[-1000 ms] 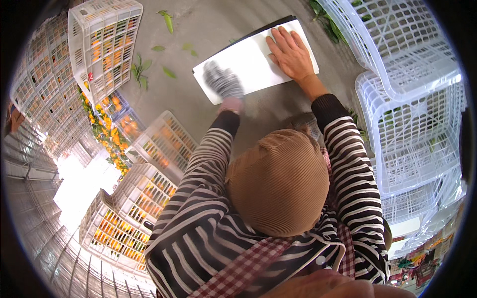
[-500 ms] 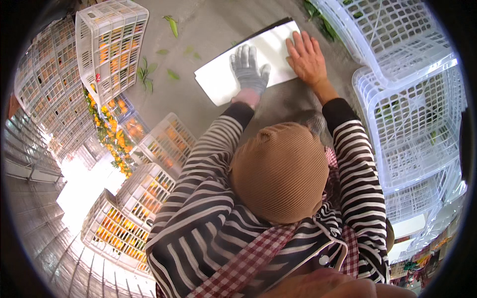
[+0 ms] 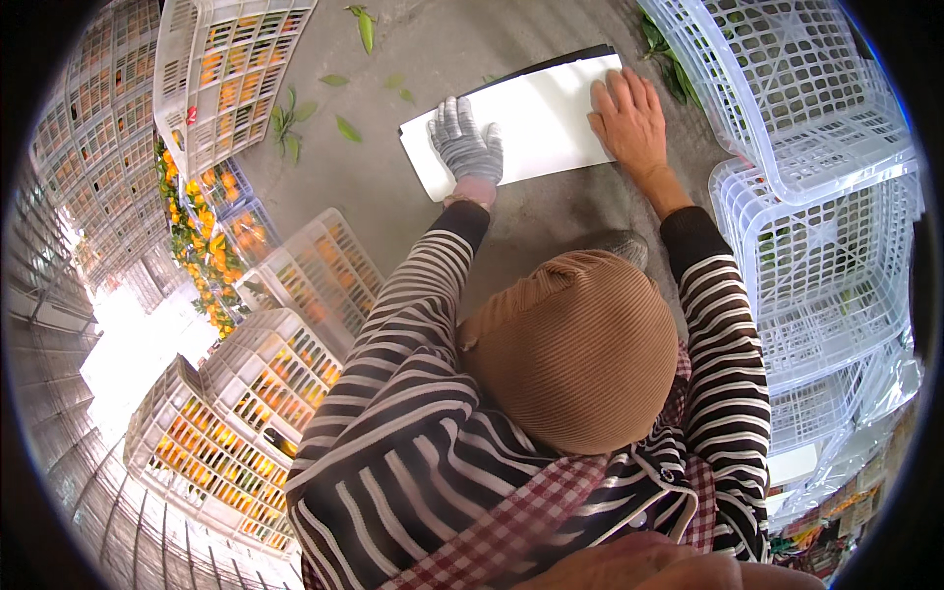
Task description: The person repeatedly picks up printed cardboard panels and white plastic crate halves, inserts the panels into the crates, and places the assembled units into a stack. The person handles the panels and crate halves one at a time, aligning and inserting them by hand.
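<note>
A white rectangular sheet (image 3: 551, 116) lies flat on the grey concrete floor, with a dark layer showing along its far edge. Whether it is paper or board, I cannot tell. My left hand (image 3: 464, 140), in a grey glove, presses flat on the sheet's left part with its fingers stretched out. My bare right hand (image 3: 632, 123) rests at the right end, its fingers extended over that edge and partly on the floor. Neither hand grips anything. Both arms wear black-and-white striped sleeves.
White plastic crates (image 3: 233, 84) with orange fruit stand at left, and more fruit crates (image 3: 221, 442) sit nearer. Stacked translucent crates (image 3: 826, 236) rise at right. Loose green leaves (image 3: 347, 129) lie on the floor. A brown ribbed cap (image 3: 575, 354) fills the lower middle.
My left hand has shifted left along the sheet, toward its left end. My right hand stays by the right edge. The whole view has moved slightly.
</note>
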